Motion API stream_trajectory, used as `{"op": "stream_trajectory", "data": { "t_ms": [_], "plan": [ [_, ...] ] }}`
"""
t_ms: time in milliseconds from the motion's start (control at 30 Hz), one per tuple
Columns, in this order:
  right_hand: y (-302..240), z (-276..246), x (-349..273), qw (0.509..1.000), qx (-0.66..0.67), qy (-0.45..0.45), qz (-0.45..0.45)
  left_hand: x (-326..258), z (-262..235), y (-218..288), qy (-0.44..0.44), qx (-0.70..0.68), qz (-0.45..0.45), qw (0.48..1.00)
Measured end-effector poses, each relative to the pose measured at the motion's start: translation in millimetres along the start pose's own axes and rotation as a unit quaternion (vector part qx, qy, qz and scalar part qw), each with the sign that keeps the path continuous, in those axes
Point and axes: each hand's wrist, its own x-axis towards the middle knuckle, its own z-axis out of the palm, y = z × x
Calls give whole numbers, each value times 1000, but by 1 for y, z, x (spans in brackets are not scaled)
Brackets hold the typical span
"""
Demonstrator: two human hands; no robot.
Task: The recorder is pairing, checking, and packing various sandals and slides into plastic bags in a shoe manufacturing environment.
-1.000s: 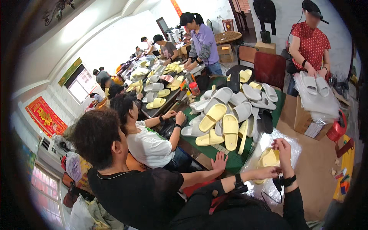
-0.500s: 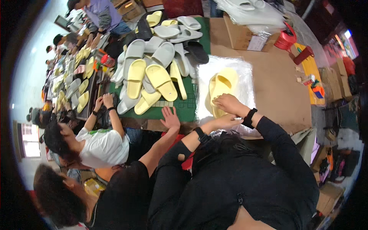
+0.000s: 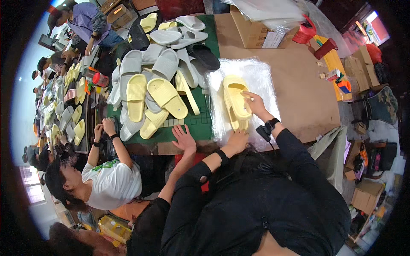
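Observation:
A pair of pale yellow slide slippers [image 3: 237,96], one partly over the other, lies on a stack of clear plastic bags [image 3: 264,81] in front of me. My right hand [image 3: 257,106] is closed at the right edge of the upper slipper, fingers bent over its rim. At the near end of the pair my left hand [image 3: 237,141] has its fingers curled against the lower slipper; its fingertips are partly hidden. Both wrists wear black bands, and a small black device hangs by the right one.
Yellow, grey and black slippers [image 3: 164,64] are heaped on a green mat [image 3: 200,128] to the left. A co-worker's hand [image 3: 184,138] rests spread at the table edge. Behind stands a cardboard box [image 3: 252,36] with plastic on top; a red tape dispenser [image 3: 304,32] is beside it.
The slippers have been turned and shifted, and now lie overlapped lengthwise. My right hand has moved to their right side; my left hand has moved left to their near end.

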Motion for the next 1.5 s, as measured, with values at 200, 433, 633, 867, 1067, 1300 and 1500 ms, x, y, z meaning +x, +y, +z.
{"op": "stream_trajectory", "data": {
  "t_ms": [200,433,633,867,1067,1300,1500],
  "plan": [
    [8,-31,-24,984,8,147,-100,-3,17,-28,138,-102,-99,980],
    [57,-31,-24,974,-79,182,-110,-10,14,-30,98,-79,-81,989],
    [25,-15,-35,964,-249,87,32,-21,27,-30,105,-43,-61,992],
    [23,23,-3,967,-236,-63,-69,-24,28,-13,-15,27,-85,996],
    [36,3,9,983,-142,-57,-104,-19,19,-1,-40,90,-98,990],
    [59,-110,-51,948,308,-70,-31,-11,14,4,11,209,-5,978],
    [64,-194,-106,892,325,-288,125,27,10,13,-22,194,-44,980]
  ]
}}
